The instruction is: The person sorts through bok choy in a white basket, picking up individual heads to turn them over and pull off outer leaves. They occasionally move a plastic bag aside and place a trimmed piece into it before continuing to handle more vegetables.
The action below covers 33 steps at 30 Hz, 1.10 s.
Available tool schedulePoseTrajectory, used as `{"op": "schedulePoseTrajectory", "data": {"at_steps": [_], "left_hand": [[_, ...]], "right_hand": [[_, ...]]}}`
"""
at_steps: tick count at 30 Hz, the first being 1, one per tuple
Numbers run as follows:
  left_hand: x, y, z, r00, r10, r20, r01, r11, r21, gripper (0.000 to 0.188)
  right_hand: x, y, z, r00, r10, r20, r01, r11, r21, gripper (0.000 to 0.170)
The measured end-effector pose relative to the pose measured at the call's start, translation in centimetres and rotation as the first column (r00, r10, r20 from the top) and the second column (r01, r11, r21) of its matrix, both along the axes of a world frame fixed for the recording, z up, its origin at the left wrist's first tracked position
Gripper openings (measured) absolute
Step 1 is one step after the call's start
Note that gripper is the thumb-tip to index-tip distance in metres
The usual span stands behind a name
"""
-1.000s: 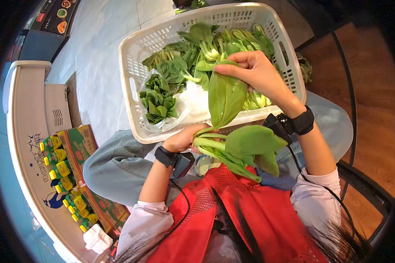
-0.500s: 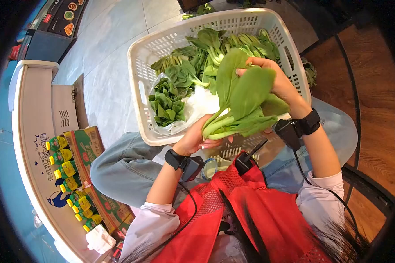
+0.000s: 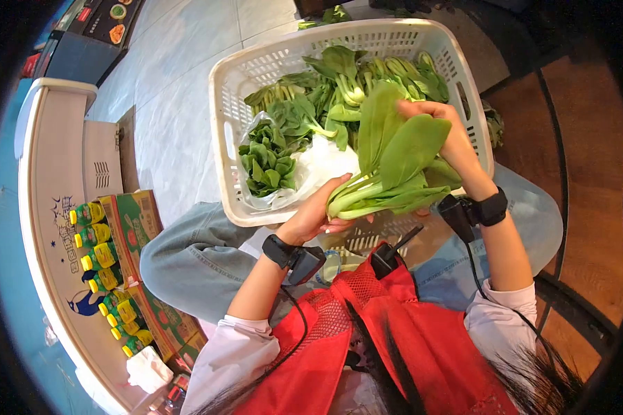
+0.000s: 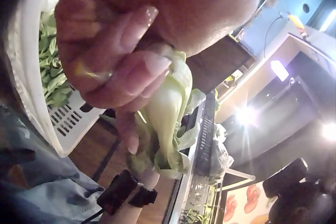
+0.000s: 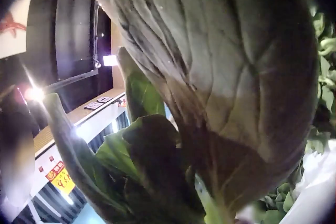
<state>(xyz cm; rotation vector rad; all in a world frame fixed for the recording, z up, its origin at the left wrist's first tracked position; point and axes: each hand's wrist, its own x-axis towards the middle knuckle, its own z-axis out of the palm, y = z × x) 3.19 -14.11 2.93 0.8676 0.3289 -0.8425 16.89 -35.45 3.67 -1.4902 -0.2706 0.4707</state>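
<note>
A head of bok choy (image 3: 377, 183) with broad green leaves lies across my left hand (image 3: 318, 211), which grips it by its pale base. In the left wrist view, curled fingers (image 4: 131, 71) and the palm close round the white stem end (image 4: 170, 98). My right hand (image 3: 453, 131) is at the upper leaves, its forefinger bent at a leaf's edge; the thumb is hidden behind the foliage, so I cannot tell whether it pinches a leaf. One large leaf (image 3: 415, 152) overlaps that hand. A veined leaf (image 5: 215, 77) fills much of the right wrist view.
Ahead stands a white slotted basket (image 3: 225, 138) of loose bok choy (image 3: 346, 90). Inside it, a plastic bag (image 3: 318, 169) lies by smaller greens (image 3: 264, 159). Yellow-capped bottles (image 3: 93, 238) and cartons (image 3: 135, 228) stand left. A black device (image 3: 387, 256) is at the red vest (image 3: 346, 304).
The right hand first pinched one leaf and drew it up away from the rest. The bunch then swung upward in the left hand, and the right thumb went from view behind the leaves.
</note>
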Motion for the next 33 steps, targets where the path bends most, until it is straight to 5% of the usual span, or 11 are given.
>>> {"op": "schedulePoseTrajectory", "data": {"at_steps": [6, 8, 10, 12, 14, 17, 20, 24, 27, 30, 33], "left_hand": [[-0.1, 0.0, -1.1, 0.972, 0.164, 0.169, -0.174, 0.984, 0.045, 0.067], [-0.1, 0.0, -1.0, 0.957, 0.241, 0.16, -0.257, 0.963, 0.088, 0.067], [-0.4, 0.2, -2.0, 0.933, 0.238, 0.27, -0.282, 0.95, 0.137, 0.063], [-0.6, -0.5, -3.0, 0.905, 0.24, 0.35, -0.319, 0.929, 0.188, 0.057], [-1.0, -0.9, -3.0, 0.899, 0.231, 0.371, -0.324, 0.923, 0.209, 0.044], [-0.6, -1.2, -1.8, 0.921, 0.154, 0.357, -0.266, 0.919, 0.292, 0.04], [-0.5, -1.0, -2.3, 0.882, 0.092, 0.462, -0.293, 0.876, 0.383, 0.041], [-0.4, -0.8, -1.5, 0.921, 0.054, 0.385, -0.212, 0.9, 0.38, 0.052], [-1.0, -2.0, -3.2, 0.668, -0.127, 0.733, -0.474, 0.687, 0.551, 0.052], [-0.9, -1.9, -2.0, 0.903, 0.082, 0.421, -0.243, 0.907, 0.345, 0.053], [-0.5, -1.2, -1.2, 0.873, -0.079, 0.481, -0.197, 0.845, 0.497, 0.048]], "right_hand": [[1.4, -3.7, -2.5, 0.931, -0.292, -0.221, 0.214, 0.923, -0.32, 0.07], [1.0, -4.3, -4.4, 0.94, -0.135, -0.313, 0.013, 0.932, -0.362, 0.085], [-1.1, -0.8, -2.9, 0.882, 0.072, -0.466, -0.221, 0.936, -0.273, 0.077], [-3.7, 1.2, -5.1, 0.823, 0.179, -0.54, -0.213, 0.977, -0.002, 0.073], [-5.6, 3.8, -2.1, 0.873, 0.256, -0.416, -0.268, 0.963, 0.03, 0.069], [-5.5, 3.9, -0.9, 0.866, 0.275, -0.418, -0.255, 0.961, 0.105, 0.053], [-5.3, 4.1, -1.3, 0.806, 0.303, -0.508, -0.185, 0.945, 0.27, 0.046], [-5.5, 4.0, -2.0, 0.769, 0.283, -0.573, -0.091, 0.936, 0.34, 0.045], [-5.5, 3.9, -2.3, 0.783, 0.288, -0.552, -0.058, 0.916, 0.396, 0.046], [-5.4, 3.7, -1.9, 0.78, 0.342, -0.524, -0.09, 0.89, 0.448, 0.047], [-4.9, 3.1, -2.1, 0.797, 0.331, -0.506, -0.087, 0.891, 0.445, 0.047]]}}
